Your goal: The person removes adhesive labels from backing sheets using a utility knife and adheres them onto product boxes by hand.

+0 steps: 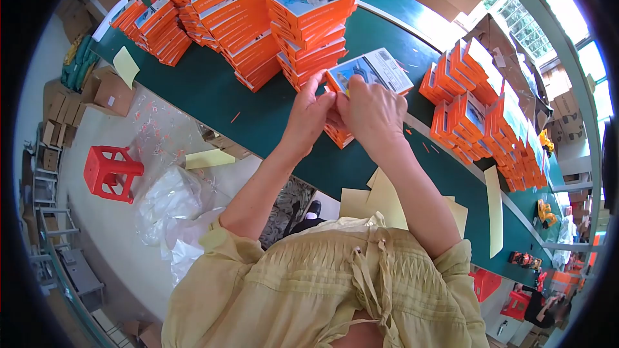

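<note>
An orange and white printed box [385, 71] with a blue picture on its top lies in front of me on the green table. More orange box edges [338, 135] show beneath it, partly hidden by my hands. My left hand [308, 116] is closed at the box's near left corner, fingers against its side. Bent over the near edge, my right hand [373, 113] has its fingertips pressed on the box close to the left ones. What lies between the two hands is mostly hidden.
Tall stacks of like boxes [309, 9] stand just beyond and to the left. Further stacks [474, 106] fill the right side of the green table [258, 125]. Cream sheets [364, 206] lie by my lap. A red stool [111, 173] and clear plastic bags [169, 203] are on the floor.
</note>
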`<act>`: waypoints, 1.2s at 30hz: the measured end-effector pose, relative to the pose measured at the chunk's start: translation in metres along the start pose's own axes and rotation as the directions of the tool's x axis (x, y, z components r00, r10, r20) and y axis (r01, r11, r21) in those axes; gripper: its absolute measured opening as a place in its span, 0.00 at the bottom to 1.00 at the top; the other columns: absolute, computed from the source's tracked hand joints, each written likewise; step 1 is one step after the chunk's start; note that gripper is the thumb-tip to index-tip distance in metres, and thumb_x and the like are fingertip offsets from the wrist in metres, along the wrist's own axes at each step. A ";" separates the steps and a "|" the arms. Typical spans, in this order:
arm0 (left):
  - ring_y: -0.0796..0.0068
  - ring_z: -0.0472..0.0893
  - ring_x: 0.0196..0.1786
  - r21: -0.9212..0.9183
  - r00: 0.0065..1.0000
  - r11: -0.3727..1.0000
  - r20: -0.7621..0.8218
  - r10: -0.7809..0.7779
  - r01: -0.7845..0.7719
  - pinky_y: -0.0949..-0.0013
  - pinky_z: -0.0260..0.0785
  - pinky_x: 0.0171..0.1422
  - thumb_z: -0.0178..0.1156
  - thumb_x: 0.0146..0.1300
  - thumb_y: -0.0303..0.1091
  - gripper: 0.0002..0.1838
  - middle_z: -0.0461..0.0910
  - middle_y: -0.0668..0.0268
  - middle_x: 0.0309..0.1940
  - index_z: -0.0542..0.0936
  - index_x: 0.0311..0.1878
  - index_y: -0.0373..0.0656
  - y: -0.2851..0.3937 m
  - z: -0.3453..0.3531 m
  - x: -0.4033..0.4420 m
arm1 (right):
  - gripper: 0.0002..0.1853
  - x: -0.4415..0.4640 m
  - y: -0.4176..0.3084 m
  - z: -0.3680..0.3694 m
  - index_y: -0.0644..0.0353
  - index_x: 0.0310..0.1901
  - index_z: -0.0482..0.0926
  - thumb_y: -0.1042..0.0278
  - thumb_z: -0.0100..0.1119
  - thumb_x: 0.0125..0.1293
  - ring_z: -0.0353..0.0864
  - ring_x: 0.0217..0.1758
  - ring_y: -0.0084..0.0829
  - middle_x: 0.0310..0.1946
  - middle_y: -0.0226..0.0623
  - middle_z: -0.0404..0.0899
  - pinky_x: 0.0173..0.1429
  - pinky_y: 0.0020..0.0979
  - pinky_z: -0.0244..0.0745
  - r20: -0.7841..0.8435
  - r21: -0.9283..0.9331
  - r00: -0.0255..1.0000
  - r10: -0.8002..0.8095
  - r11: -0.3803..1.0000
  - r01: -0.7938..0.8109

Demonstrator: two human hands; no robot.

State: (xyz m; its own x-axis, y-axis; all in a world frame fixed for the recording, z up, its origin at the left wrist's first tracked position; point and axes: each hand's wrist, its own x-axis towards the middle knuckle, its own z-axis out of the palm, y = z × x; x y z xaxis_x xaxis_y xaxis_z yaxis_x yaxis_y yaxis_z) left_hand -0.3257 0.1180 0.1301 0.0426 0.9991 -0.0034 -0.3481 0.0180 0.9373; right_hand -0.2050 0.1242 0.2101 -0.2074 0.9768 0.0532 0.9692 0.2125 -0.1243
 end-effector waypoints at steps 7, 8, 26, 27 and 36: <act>0.71 0.83 0.31 0.030 0.983 0.997 -0.168 0.075 -0.071 0.67 0.80 0.38 0.51 0.73 0.32 0.24 0.80 0.61 0.35 0.63 0.69 0.35 0.004 0.015 -0.014 | 0.15 -0.057 0.057 0.001 0.59 0.55 0.71 0.62 0.50 0.72 0.82 0.39 0.51 0.32 0.48 0.81 0.43 0.46 0.75 -0.077 0.425 0.952 -0.296 0.854 0.300; 0.73 0.82 0.31 0.110 0.953 0.980 -0.237 0.188 -0.166 0.69 0.79 0.38 0.51 0.73 0.31 0.22 0.80 0.61 0.35 0.66 0.67 0.35 0.000 0.017 -0.020 | 0.17 -0.068 0.080 0.010 0.58 0.59 0.70 0.61 0.49 0.73 0.81 0.37 0.49 0.33 0.47 0.80 0.43 0.45 0.74 -0.099 0.486 0.932 -0.349 0.800 0.351; 0.50 0.65 0.72 0.876 0.900 0.208 0.419 0.121 -0.436 0.51 0.56 0.76 0.58 0.61 0.30 0.25 0.69 0.54 0.66 0.72 0.62 0.35 -0.236 0.134 -0.142 | 0.12 -0.129 0.257 0.158 0.53 0.48 0.72 0.55 0.47 0.74 0.83 0.35 0.51 0.28 0.47 0.82 0.38 0.50 0.75 0.398 0.258 0.916 -0.053 0.965 -0.056; 0.50 0.64 0.73 0.880 0.904 0.208 0.411 0.114 -0.426 0.51 0.55 0.77 0.58 0.61 0.30 0.25 0.69 0.54 0.67 0.72 0.63 0.35 -0.241 0.133 -0.142 | 0.12 -0.127 0.256 0.160 0.53 0.47 0.72 0.55 0.47 0.74 0.84 0.34 0.51 0.27 0.45 0.83 0.37 0.50 0.75 0.397 0.223 0.917 -0.040 0.973 -0.053; 0.51 0.60 0.75 0.897 0.912 0.163 0.408 0.053 -0.411 0.51 0.52 0.78 0.60 0.61 0.33 0.28 0.65 0.55 0.70 0.71 0.65 0.36 -0.251 0.130 -0.143 | 0.13 -0.116 0.250 0.169 0.55 0.44 0.71 0.54 0.48 0.73 0.85 0.34 0.48 0.28 0.42 0.84 0.37 0.50 0.76 0.413 0.053 0.910 -0.035 0.998 0.014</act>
